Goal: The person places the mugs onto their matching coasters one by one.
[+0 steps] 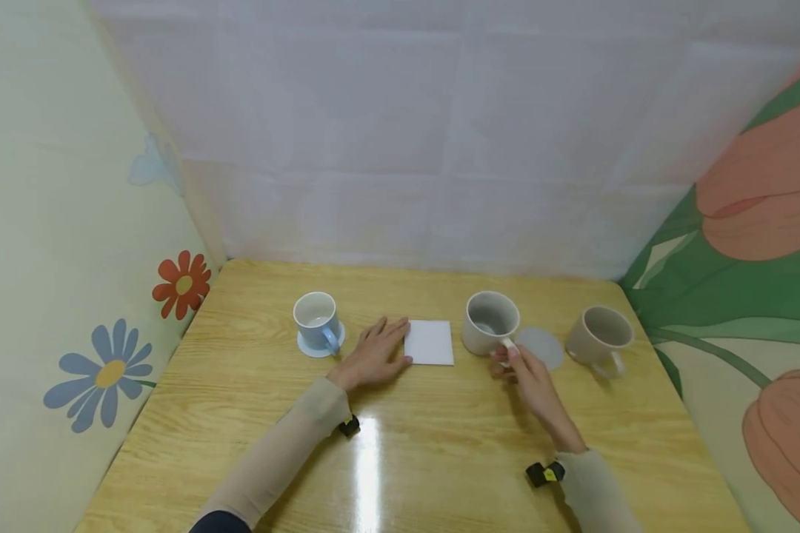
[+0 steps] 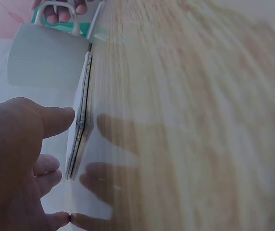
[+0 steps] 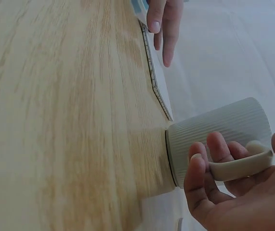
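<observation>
My right hand (image 1: 535, 383) holds a whitish ribbed mug (image 3: 214, 127) by its handle (image 3: 243, 166), with several fingers curled through and around it. The mug's mouth faces up in the head view, and its base is right at the wooden table. To its left lies a square white coaster (image 1: 429, 343). My left hand (image 1: 375, 357) rests at the coaster's left edge, fingers extended and spread, thumb (image 2: 58, 120) beside its near corner. A round pale coaster (image 1: 541, 349) lies just right of the mug, partly covered by my right hand.
At the left a light blue cup (image 1: 316, 326) stands on a round coaster (image 1: 304, 346), handle toward me. A beige mug (image 1: 590, 344) stands at the right of the wooden table (image 1: 267, 459). A white cloth backdrop (image 1: 373, 148) rises behind the table's far edge.
</observation>
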Tool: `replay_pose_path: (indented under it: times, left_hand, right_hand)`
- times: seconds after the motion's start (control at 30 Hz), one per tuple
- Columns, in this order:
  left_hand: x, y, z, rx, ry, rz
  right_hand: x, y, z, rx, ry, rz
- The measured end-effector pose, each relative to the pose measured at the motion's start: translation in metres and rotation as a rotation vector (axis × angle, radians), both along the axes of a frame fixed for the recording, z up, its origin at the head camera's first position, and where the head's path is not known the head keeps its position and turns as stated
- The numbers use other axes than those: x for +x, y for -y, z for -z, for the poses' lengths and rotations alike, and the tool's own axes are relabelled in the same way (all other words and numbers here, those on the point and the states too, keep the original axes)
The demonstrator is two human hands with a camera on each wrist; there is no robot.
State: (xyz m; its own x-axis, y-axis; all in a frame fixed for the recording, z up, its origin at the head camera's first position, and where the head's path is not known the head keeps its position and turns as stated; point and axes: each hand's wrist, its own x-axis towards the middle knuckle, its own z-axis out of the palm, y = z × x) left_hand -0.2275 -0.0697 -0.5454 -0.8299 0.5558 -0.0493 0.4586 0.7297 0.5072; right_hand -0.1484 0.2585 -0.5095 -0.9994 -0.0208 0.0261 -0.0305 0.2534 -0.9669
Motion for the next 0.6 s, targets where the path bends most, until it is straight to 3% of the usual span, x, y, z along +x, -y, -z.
replay_pose_path:
  times: [0.23,0.6]
  left_hand:
    - [-0.0022,0.0004,0.0049,-0.043,-0.007,0.011]
    - [-0.0018,-0.0007,0.0001,-0.06,0.01,0.024]
  right_hand:
    - [-0.0028,0.0001,0.0051,-0.048,0.018,0.0]
    - [-0.0056,-0.0029,0.0041,-0.089,0.019,-0.054]
